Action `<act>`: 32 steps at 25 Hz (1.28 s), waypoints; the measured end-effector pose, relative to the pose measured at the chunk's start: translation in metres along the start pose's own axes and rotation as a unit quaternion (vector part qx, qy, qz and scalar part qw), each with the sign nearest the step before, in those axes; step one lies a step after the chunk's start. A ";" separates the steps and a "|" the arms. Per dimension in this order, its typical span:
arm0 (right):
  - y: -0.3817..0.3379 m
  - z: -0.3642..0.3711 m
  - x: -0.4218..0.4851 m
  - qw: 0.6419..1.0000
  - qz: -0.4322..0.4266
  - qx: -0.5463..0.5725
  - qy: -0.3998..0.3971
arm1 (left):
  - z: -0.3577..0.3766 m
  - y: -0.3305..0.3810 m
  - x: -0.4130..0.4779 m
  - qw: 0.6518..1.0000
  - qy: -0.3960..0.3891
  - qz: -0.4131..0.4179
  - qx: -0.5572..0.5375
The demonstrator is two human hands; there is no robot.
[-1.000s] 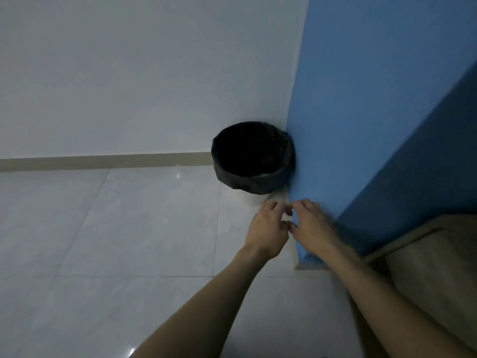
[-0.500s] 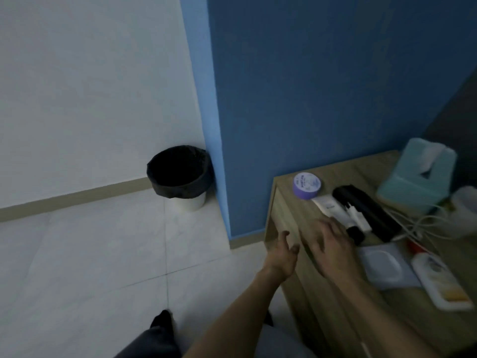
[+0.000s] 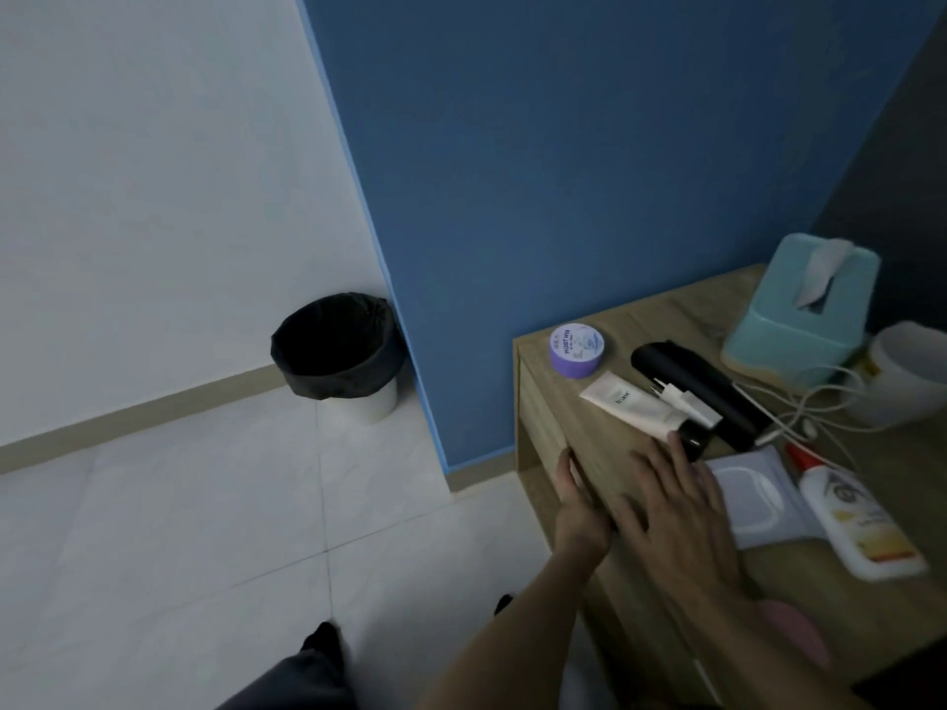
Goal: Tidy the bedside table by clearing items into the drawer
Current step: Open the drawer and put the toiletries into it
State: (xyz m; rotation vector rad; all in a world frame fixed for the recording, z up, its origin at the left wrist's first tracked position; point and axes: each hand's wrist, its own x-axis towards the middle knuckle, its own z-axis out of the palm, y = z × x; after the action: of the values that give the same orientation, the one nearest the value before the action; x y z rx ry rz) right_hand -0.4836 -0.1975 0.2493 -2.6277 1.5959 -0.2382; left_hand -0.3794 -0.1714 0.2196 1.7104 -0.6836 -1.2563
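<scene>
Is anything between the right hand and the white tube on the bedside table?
Nothing visible does. The right hand is open over bare wood, its fingertips right by the white tube at its black cap.

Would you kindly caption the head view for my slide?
Left hand at the edge of a cluttered bedside table, right hand open over its top near a wipes pack.

Purple tin (image 3: 577,349), teal tissue box (image 3: 800,315), blue wall (image 3: 589,171), black bin (image 3: 335,345).
</scene>
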 end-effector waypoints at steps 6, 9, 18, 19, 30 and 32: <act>0.001 -0.001 -0.001 0.999 0.007 -0.001 0.042 | -0.005 0.009 -0.005 0.999 -0.016 -0.029 0.022; 0.000 0.000 -0.001 0.999 0.012 0.002 0.040 | -0.020 0.003 -0.010 0.997 -0.008 -0.043 0.057; 0.005 0.002 -0.001 1.000 0.010 -0.023 0.015 | -0.101 -0.029 -0.039 0.998 -0.007 -0.033 0.043; 0.005 0.002 0.000 1.000 0.009 -0.023 0.014 | -0.110 -0.034 -0.042 0.999 0.002 -0.033 0.043; 0.002 0.003 -0.004 0.998 -0.014 0.000 0.065 | -0.180 -0.065 -0.070 0.998 0.039 -0.051 0.011; 0.001 0.003 -0.004 0.998 -0.015 0.004 0.067 | -0.181 -0.063 -0.070 0.997 0.044 -0.056 0.021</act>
State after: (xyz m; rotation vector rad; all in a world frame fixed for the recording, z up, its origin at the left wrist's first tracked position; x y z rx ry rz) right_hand -0.4854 -0.1949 0.2460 -2.6836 1.5901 -0.4308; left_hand -0.2373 -0.0252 0.2137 1.8481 -0.5722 -1.2433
